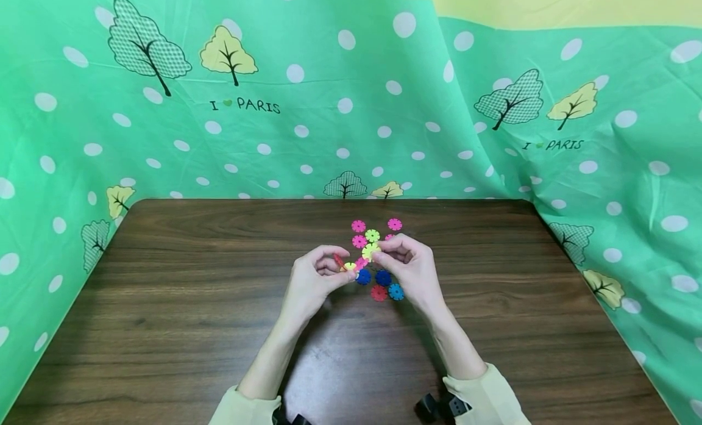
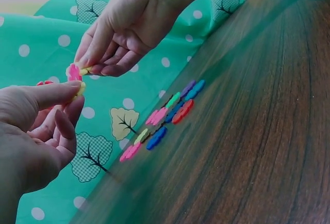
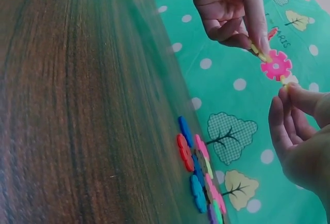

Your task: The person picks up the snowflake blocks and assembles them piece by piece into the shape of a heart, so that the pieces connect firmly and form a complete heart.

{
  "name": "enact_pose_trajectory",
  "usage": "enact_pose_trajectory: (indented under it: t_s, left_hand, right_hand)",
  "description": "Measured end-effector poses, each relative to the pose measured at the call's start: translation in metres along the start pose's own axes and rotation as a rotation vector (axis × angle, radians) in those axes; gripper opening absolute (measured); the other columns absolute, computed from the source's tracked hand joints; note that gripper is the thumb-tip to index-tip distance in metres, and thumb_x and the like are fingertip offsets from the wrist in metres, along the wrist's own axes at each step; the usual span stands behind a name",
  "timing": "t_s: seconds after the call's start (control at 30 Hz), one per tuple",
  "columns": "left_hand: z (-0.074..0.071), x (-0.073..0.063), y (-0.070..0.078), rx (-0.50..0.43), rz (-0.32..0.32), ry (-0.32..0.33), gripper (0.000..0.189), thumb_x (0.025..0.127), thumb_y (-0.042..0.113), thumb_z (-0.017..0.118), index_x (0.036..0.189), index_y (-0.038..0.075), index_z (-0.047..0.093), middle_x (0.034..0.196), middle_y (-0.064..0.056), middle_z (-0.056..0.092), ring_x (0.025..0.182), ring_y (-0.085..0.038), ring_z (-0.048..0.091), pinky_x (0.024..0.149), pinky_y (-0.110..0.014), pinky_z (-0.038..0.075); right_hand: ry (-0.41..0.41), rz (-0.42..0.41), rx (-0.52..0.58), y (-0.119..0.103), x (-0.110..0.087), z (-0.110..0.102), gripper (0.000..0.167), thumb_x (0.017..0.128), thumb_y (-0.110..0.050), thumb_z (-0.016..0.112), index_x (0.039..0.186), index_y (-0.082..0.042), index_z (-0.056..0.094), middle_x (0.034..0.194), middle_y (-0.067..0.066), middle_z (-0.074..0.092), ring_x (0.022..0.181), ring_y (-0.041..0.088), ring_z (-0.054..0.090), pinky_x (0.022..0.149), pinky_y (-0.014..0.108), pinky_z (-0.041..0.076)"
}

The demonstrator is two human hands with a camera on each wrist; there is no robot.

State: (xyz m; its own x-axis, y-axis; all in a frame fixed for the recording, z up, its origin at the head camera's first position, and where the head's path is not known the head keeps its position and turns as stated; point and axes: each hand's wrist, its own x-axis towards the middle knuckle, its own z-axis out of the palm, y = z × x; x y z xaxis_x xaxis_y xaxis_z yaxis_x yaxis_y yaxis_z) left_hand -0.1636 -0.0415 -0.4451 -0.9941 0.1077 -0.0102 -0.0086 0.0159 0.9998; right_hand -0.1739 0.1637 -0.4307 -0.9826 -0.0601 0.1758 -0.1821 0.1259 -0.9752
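My left hand [image 1: 314, 280] pinches a yellow notched disc [image 3: 259, 53] between thumb and fingers, above the table. A red disc [image 1: 339, 261] stands at an angle beside that yellow disc. Between the two hands a pink snowflake disc [image 3: 276, 65], with slots around its rim and a hole in its middle, meets the yellow disc edge to edge. From the other side, the thumb and fingertips of my right hand [image 1: 412, 271] pinch a second yellow disc [image 1: 370, 252], its edge right at the pink disc's rim.
Loose discs lie on the brown wooden table [image 1: 219, 327] beyond and below the hands: pink discs [image 1: 358, 225], a yellow-green disc [image 1: 372, 235], dark blue discs [image 1: 383, 277], a red one [image 1: 378, 292] and a lighter blue one [image 1: 396, 291]. A green patterned cloth [image 1: 329, 108] hangs behind.
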Motion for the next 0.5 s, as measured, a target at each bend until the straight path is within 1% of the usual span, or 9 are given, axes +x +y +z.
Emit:
enact_pose_trajectory:
  t_s: [0.1,0.27,0.37,0.4,0.5]
  left_hand:
    - [0.0001,0.0007,-0.0001,-0.014,-0.017,-0.002,0.035,0.078,0.003,0.087,0.110,0.012,0.074,0.069,0.002,0.065,0.064,-0.011,0.059,0.057,-0.019,0.045]
    - [0.0008,0.0014,-0.0011,-0.039,-0.045,0.002,0.039,0.077,0.001,0.086,0.113,0.006,0.073,0.066,0.005,0.063,0.062,-0.009,0.057,0.057,-0.019,0.043]
    - [0.0011,0.0020,-0.0032,-0.050,-0.053,0.008,0.039,0.077,0.000,0.086,0.113,0.004,0.073,0.065,0.005,0.063,0.061,-0.009,0.057,0.056,-0.018,0.042]
    - [0.0011,0.0021,-0.0039,-0.044,-0.056,0.010,0.038,0.077,0.002,0.087,0.113,0.004,0.073,0.065,0.005,0.063,0.060,-0.009,0.056,0.053,-0.019,0.042]
    - [0.0018,0.0019,-0.0042,-0.002,-0.055,0.016,0.035,0.078,0.006,0.088,0.111,0.007,0.075,0.069,0.004,0.065,0.060,-0.009,0.057,0.051,-0.019,0.039]
  right_hand:
    - [-0.005,0.006,0.018,0.0011,0.0000,0.0006,0.017,0.091,0.001,0.074,0.104,0.011,0.069,0.087,-0.009,0.075,0.078,0.007,0.074,0.076,0.024,0.063]
    - [-0.014,0.003,0.051,-0.0003,-0.0013,0.0042,0.016,0.092,0.005,0.072,0.104,0.013,0.068,0.088,-0.011,0.075,0.074,0.009,0.075,0.074,0.033,0.064]
    - [-0.005,0.008,0.050,-0.0022,-0.0022,0.0056,0.016,0.091,0.004,0.073,0.104,0.013,0.068,0.089,-0.011,0.075,0.075,0.007,0.075,0.075,0.032,0.064]
    - [-0.003,0.014,0.055,-0.0026,-0.0023,0.0057,0.016,0.091,0.004,0.073,0.104,0.013,0.068,0.090,-0.010,0.075,0.075,0.008,0.075,0.075,0.032,0.064]
    - [0.004,0.037,0.062,-0.0026,-0.0021,0.0055,0.018,0.091,0.002,0.074,0.105,0.012,0.068,0.093,-0.006,0.073,0.076,0.009,0.076,0.076,0.031,0.064]
